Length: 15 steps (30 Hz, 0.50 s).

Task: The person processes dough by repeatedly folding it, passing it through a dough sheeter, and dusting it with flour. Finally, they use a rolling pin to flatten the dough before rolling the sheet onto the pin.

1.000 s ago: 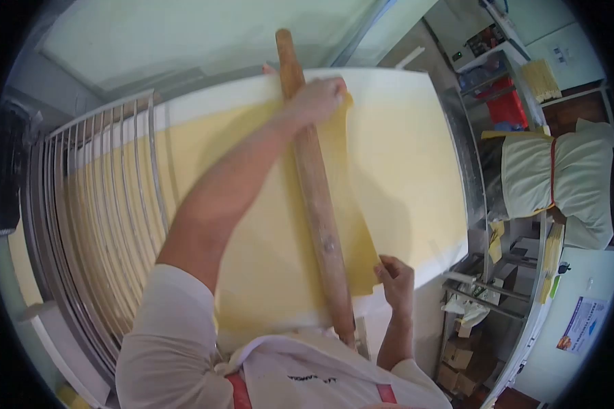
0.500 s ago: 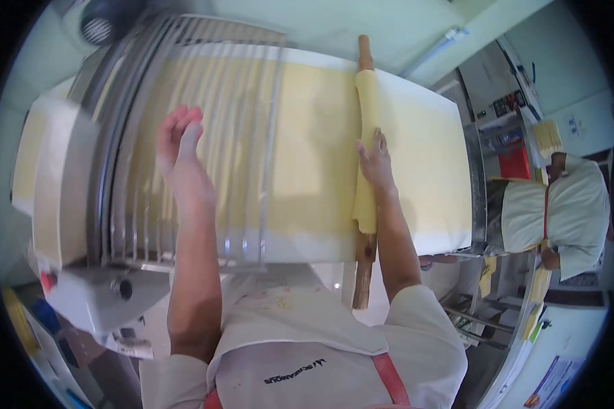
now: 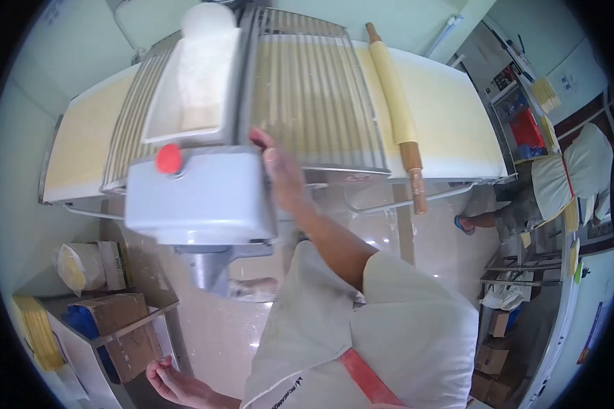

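My right hand (image 3: 284, 178) is at the side of the grey housing (image 3: 201, 194) of a dough sheeter, its fingertips by the corner near the rollers. Its thumb and fingers stand apart, slightly blurred, with nothing visible in them. Low at the left, my left hand (image 3: 174, 383) hangs away from the machine, empty, fingers loosely bent and not pressed together. A wooden rolling pin (image 3: 411, 157) wrapped in a pale yellow dough sheet (image 3: 393, 92) lies across the right-hand belt. More flat dough shows beneath the wire guard (image 3: 314, 95).
A white flour tray (image 3: 201, 112) sits atop the sheeter beside a red button (image 3: 169, 159). Cardboard boxes (image 3: 126, 324) stand on a shelf at lower left. On the right, another person (image 3: 559, 184) stands by racks and a red bin (image 3: 527, 128).
My view has shifted left toward the sheeter. My right hand has left the rolling pin for the housing. My left hand has dropped from over the wire guard to low at the left.
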Each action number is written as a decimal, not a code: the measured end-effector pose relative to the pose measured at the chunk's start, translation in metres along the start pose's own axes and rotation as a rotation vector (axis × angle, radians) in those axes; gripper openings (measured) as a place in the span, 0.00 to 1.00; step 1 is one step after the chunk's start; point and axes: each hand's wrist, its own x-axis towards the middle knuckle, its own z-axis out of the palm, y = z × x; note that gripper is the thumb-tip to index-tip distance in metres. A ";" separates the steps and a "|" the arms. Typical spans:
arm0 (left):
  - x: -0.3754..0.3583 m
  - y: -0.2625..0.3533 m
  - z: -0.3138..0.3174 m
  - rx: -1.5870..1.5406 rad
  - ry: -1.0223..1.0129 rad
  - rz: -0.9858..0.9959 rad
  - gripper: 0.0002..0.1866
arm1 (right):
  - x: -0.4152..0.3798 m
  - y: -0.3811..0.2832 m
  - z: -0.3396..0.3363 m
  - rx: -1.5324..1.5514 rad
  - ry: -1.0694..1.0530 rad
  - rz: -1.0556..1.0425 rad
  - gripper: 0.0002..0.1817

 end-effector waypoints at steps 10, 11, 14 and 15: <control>0.248 -0.094 -0.010 0.038 -0.208 -0.044 0.08 | 0.046 -0.100 0.028 -0.595 0.206 -0.066 0.20; 0.276 -0.108 -0.008 0.086 -0.240 -0.070 0.08 | 0.062 -0.106 0.039 -0.706 0.166 -0.087 0.19; 0.346 -0.141 -0.006 0.172 -0.306 -0.147 0.09 | 0.121 -0.123 0.093 -0.931 -0.143 0.014 0.19; 0.367 -0.150 -0.007 0.175 -0.358 -0.194 0.09 | 0.137 -0.119 0.103 -1.000 -0.283 0.078 0.19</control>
